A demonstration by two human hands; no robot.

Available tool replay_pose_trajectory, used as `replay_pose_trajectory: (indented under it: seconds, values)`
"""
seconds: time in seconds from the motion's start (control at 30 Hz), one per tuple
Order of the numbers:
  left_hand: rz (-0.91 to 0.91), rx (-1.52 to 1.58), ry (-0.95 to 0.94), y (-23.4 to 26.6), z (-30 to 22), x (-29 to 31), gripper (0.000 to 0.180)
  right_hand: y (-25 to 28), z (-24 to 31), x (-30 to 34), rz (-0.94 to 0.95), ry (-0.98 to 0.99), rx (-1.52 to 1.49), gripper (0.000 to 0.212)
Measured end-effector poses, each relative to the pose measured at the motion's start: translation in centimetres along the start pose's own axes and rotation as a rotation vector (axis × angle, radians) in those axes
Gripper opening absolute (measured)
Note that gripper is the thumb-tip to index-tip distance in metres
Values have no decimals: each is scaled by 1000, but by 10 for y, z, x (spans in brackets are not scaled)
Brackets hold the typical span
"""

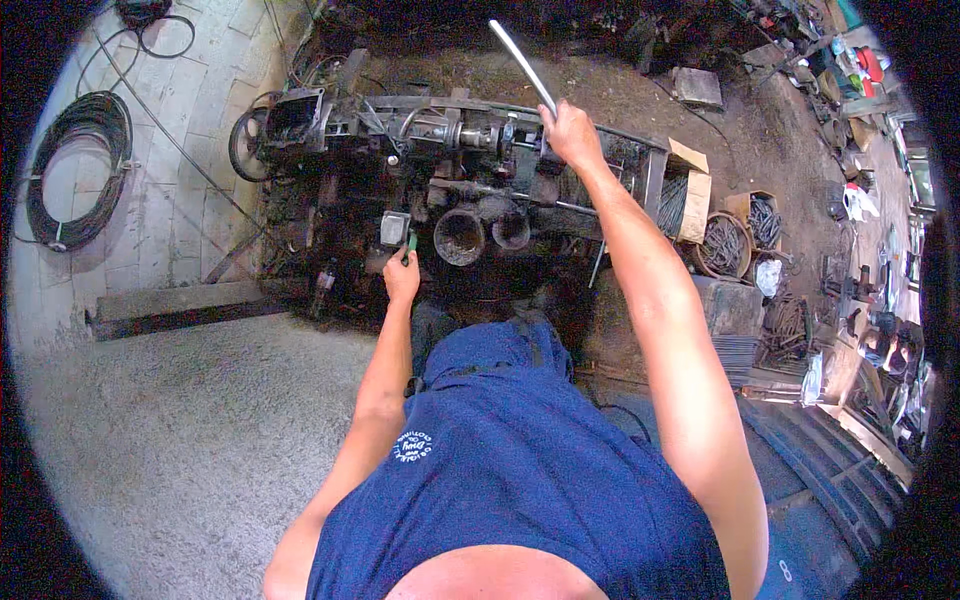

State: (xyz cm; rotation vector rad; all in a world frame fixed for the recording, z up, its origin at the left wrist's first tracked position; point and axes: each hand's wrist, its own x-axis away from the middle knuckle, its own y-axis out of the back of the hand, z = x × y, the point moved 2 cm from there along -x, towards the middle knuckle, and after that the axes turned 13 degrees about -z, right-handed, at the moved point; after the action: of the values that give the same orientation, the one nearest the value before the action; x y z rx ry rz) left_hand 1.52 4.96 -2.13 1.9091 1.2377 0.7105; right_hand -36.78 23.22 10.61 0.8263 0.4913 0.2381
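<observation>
My right hand [573,136] is closed around the lower end of a shiny metal rod [522,66], which slants up and to the left above the far edge of a dark, greasy lathe-like machine [430,128]. Nearer to me, my left hand [402,277] pinches a small green thing [412,243] whose kind is too small to make out. Just beyond those fingers sits a pale square container [395,228] at the machine's near side. To its right stand a round metal cup [459,238] and a smaller dark one [511,232].
A clear bottle [323,284] stands left of my left hand. Right of the machine are an open cardboard box [684,196] of thin rods and a bucket [724,246] of metal pieces. A coiled black cable [80,170] lies at the far left, beside a low ledge [190,306].
</observation>
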Motion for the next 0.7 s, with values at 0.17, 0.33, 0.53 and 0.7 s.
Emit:
replay_pose_trajectory:
  seconds: [0.17, 0.33, 0.53, 0.7]
  values:
    - [-11, -7, -28, -3, 6, -2, 36, 0, 1, -2, -4, 8, -8, 43]
    - [40, 15, 10, -1, 2, -2, 37, -5, -1, -2, 13, 12, -11, 43]
    - [6, -9, -13, 0, -1, 0, 39, -5, -1, -2, 13, 10, -18, 42]
    - [20, -58, 18, 0, 0, 2, 41, -5, -4, -2, -7, 12, -18, 42]
